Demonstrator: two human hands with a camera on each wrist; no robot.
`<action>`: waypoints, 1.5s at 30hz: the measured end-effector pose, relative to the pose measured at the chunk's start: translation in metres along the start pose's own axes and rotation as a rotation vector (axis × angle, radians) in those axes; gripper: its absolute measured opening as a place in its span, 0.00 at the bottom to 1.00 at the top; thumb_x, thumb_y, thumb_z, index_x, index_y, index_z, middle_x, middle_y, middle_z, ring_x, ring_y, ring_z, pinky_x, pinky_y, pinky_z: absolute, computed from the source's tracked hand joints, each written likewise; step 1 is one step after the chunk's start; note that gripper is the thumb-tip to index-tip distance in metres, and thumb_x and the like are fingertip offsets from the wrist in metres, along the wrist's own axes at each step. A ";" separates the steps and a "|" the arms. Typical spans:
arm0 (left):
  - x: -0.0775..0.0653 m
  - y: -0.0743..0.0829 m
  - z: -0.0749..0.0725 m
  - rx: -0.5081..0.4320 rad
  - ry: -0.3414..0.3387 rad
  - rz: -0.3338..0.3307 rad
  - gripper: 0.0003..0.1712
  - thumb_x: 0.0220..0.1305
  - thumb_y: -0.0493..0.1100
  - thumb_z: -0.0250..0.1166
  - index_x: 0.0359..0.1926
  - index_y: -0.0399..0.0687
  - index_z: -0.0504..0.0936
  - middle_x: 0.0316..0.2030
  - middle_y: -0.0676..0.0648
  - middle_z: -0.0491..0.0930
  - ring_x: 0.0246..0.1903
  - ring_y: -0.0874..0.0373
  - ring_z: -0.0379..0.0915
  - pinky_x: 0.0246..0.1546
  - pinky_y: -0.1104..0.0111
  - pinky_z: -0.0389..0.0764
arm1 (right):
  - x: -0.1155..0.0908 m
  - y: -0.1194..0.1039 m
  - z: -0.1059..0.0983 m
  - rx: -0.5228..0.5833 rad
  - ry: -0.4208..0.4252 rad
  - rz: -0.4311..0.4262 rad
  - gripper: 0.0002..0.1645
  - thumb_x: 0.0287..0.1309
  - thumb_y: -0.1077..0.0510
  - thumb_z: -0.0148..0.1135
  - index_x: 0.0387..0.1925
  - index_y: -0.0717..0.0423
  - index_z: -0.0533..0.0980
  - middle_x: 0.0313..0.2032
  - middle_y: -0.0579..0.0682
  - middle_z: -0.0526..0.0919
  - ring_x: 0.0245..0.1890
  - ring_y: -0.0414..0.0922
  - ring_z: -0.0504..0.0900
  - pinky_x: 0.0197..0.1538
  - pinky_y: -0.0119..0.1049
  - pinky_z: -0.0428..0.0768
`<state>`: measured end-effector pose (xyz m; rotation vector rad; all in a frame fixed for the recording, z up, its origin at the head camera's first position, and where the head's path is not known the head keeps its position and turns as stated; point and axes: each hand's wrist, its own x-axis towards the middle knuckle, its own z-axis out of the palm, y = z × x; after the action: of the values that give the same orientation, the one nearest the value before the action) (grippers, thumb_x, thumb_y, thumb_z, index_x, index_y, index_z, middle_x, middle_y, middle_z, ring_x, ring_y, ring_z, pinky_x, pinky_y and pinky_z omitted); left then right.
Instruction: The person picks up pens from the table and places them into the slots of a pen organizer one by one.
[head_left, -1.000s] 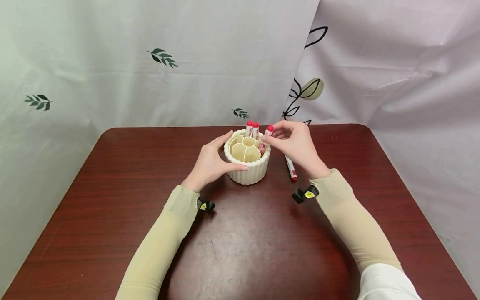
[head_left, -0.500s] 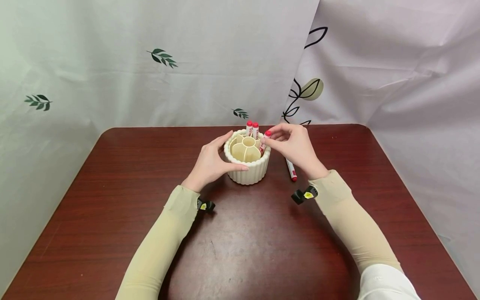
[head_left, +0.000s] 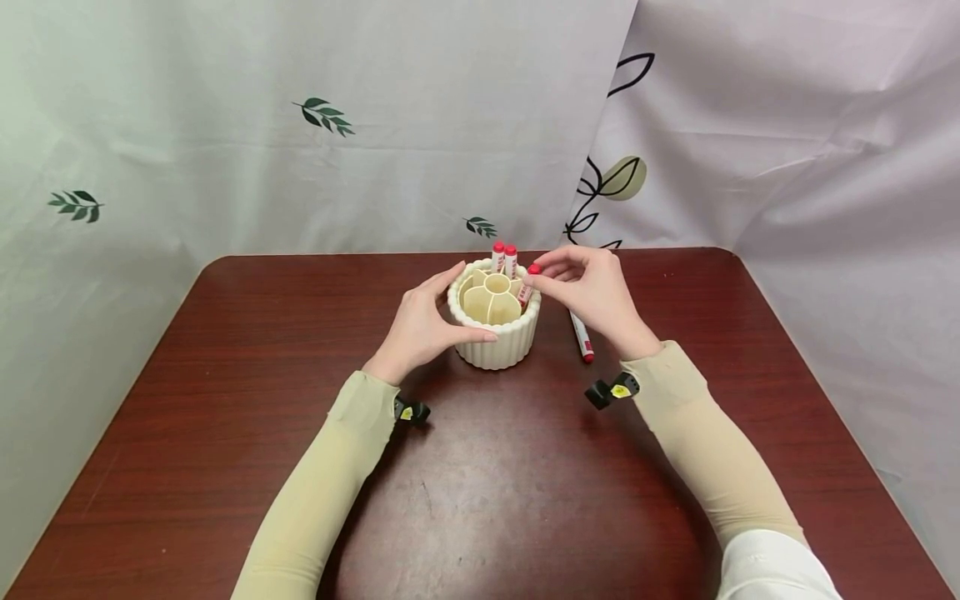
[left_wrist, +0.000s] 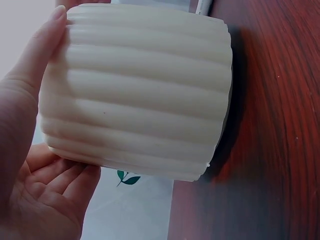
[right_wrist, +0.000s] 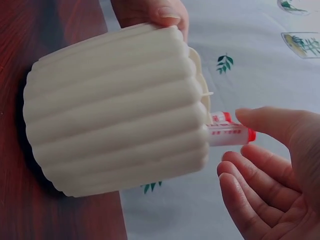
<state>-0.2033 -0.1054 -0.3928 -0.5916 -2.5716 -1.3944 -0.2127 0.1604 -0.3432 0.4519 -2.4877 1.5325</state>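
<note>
A cream, ribbed pen holder (head_left: 497, 346) with petal-shaped compartments stands on the table. My left hand (head_left: 420, 329) grips its left side, thumb across the front and fingers round the back; the left wrist view shows this thumb (left_wrist: 42, 47) along the ribbed wall. On the right side of the holder, my right hand (head_left: 592, 287) pinches a white marker (head_left: 526, 291) near its red end, the lower part hidden inside a compartment. In the right wrist view, the marker (right_wrist: 227, 135) lies between thumb and index finger. Two more red-ended markers (head_left: 511, 261) stand in the back compartments.
Another white marker (head_left: 581, 337) with a red end lies on the dark red-brown table (head_left: 300, 350), right of the holder and partly behind the right hand. A pale curtain (head_left: 412, 125) with leaf prints hangs behind the table.
The marker in my right hand has sunk lower into the right compartment, most of it in the first half second. My left hand and the pen holder have stayed in place.
</note>
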 end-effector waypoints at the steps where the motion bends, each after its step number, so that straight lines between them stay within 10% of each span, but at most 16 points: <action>1: 0.000 0.000 0.000 0.007 -0.001 0.006 0.67 0.35 0.67 0.84 0.76 0.49 0.66 0.70 0.52 0.70 0.64 0.66 0.68 0.61 0.67 0.74 | -0.001 0.000 -0.002 0.003 0.005 0.005 0.16 0.52 0.47 0.81 0.39 0.50 0.88 0.31 0.45 0.87 0.30 0.44 0.85 0.36 0.36 0.83; 10: -0.016 0.005 -0.006 0.153 -0.025 0.032 0.68 0.37 0.68 0.83 0.77 0.47 0.64 0.72 0.49 0.66 0.70 0.57 0.61 0.70 0.52 0.61 | -0.008 0.011 -0.020 -0.108 0.042 0.033 0.19 0.57 0.43 0.76 0.42 0.52 0.88 0.33 0.45 0.87 0.31 0.43 0.84 0.36 0.33 0.82; 24: -0.052 0.019 -0.010 0.124 0.029 0.049 0.63 0.41 0.67 0.82 0.75 0.47 0.68 0.71 0.51 0.68 0.69 0.60 0.62 0.67 0.57 0.69 | -0.035 0.066 -0.033 -0.288 -0.072 0.103 0.17 0.55 0.52 0.78 0.41 0.58 0.87 0.31 0.46 0.88 0.29 0.42 0.86 0.34 0.31 0.82; 45: -0.005 0.001 0.004 -0.086 -0.010 -0.031 0.67 0.41 0.60 0.85 0.79 0.50 0.60 0.71 0.54 0.67 0.62 0.62 0.70 0.63 0.64 0.71 | -0.047 0.080 -0.017 -0.373 -0.134 0.185 0.19 0.48 0.58 0.80 0.42 0.60 0.85 0.24 0.45 0.85 0.23 0.41 0.82 0.32 0.40 0.76</action>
<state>-0.1979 -0.1029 -0.3964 -0.5748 -2.5496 -1.5216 -0.1965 0.2173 -0.4175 0.2771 -2.9040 1.0807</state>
